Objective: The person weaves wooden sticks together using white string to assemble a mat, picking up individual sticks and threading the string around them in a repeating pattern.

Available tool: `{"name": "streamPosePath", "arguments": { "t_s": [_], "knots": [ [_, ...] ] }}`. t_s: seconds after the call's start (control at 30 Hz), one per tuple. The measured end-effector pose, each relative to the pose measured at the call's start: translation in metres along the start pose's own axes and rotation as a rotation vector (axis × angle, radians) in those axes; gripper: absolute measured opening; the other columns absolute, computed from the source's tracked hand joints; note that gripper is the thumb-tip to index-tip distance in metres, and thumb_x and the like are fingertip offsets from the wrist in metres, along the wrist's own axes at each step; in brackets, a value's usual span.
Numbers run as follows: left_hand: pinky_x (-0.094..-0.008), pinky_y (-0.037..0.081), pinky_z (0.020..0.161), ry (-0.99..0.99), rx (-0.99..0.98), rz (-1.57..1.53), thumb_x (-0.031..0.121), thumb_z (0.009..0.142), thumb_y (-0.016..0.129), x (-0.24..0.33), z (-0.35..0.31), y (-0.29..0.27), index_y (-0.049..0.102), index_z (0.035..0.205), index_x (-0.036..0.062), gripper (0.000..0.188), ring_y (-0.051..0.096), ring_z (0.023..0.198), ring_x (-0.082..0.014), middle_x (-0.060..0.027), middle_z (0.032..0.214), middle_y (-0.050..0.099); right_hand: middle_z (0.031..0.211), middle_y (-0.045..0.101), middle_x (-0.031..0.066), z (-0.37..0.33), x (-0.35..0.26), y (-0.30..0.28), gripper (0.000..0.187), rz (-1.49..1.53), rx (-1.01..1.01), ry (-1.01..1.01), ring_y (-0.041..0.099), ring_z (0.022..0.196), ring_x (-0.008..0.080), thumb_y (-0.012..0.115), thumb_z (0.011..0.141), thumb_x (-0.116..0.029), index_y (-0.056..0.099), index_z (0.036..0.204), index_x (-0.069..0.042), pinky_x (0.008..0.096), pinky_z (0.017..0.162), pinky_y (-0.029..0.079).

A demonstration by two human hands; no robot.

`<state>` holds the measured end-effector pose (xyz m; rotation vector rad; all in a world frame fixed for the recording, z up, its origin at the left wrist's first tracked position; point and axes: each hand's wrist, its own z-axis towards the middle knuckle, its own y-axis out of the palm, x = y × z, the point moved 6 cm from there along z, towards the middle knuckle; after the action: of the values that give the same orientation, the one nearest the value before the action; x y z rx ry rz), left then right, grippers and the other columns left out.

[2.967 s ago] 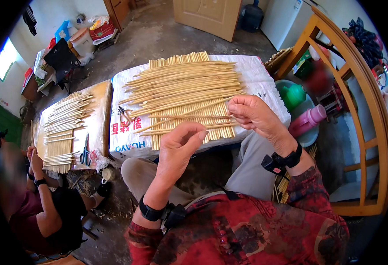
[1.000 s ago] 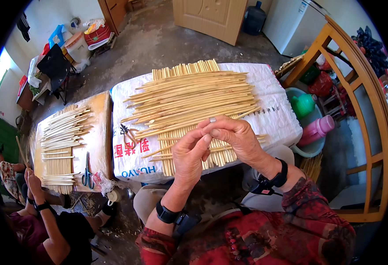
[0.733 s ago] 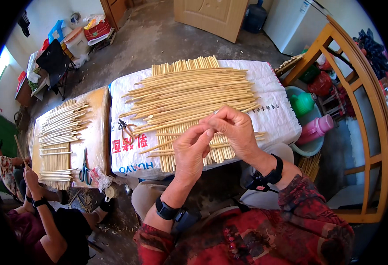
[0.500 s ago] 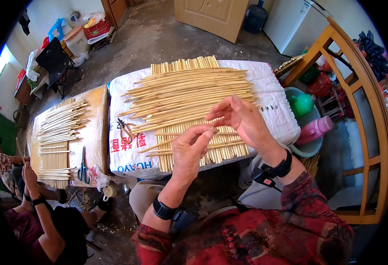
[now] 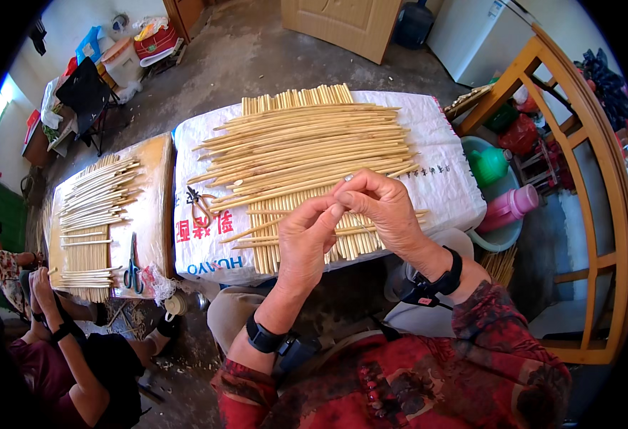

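Above the near part of the stick layers, my left hand point(image 5: 301, 232) and my right hand point(image 5: 387, 213) meet at the fingertips. Thumb and forefinger of each are pinched together; whatever they hold is hidden or too small to make out. Beneath them lies a row of short pale sticks point(image 5: 265, 256) set side by side, pointing away from me. Across its middle rests a broad layer of longer tan sticks point(image 5: 307, 146), running left to right. A few loose sticks point(image 5: 246, 233) lie crosswise nearer me. Left of the layer is a brown-handled cutting tool point(image 5: 201, 209).
A white woven sack point(image 5: 435, 136) covers my work surface. At left, a second table point(image 5: 153, 179) bears more sticks and dark scissors point(image 5: 133, 268); a co-worker's hands point(image 5: 41, 289) are raised beside it. To the right stand a basin point(image 5: 508, 239) with a pink flask and a wooden frame point(image 5: 585, 207).
My right hand's fingers, spread before, have closed to a pinch against my left fingertips. The thin pale strand at my left fingertips no longer shows. The co-worker's hands have shifted slightly.
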<state>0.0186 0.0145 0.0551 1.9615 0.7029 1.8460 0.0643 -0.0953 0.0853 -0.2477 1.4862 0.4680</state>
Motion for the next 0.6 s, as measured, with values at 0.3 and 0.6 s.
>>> {"name": "streamPosePath", "arguments": {
  "t_s": [0.3,0.6],
  "knots": [
    [-0.0148,0.028,0.041,0.186,0.063,0.170,0.003,0.083,0.058,0.016,0.002,-0.009,0.061,0.088,0.0010,0.007,0.039,0.051,-0.0008,-0.0050,0.090,0.062,0.077,0.058,0.0035,-0.001,0.020,-0.013,0.022,0.131,-0.068,0.324,0.057,0.062,0.0096,0.058,0.088,-0.023,0.058,0.089,-0.001,0.0232,0.056,0.048],
    [-0.0205,0.043,0.072,0.274,0.034,0.285,-0.003,0.082,0.057,0.023,0.000,-0.013,0.061,0.091,0.0009,0.011,0.053,0.085,-0.0095,-0.0055,0.096,0.058,0.074,0.057,0.0005,-0.003,0.022,0.005,0.016,0.099,-0.170,0.310,0.056,0.063,0.0075,0.059,0.086,-0.018,0.058,0.088,-0.002,0.0201,0.058,0.047]
  ]
}}
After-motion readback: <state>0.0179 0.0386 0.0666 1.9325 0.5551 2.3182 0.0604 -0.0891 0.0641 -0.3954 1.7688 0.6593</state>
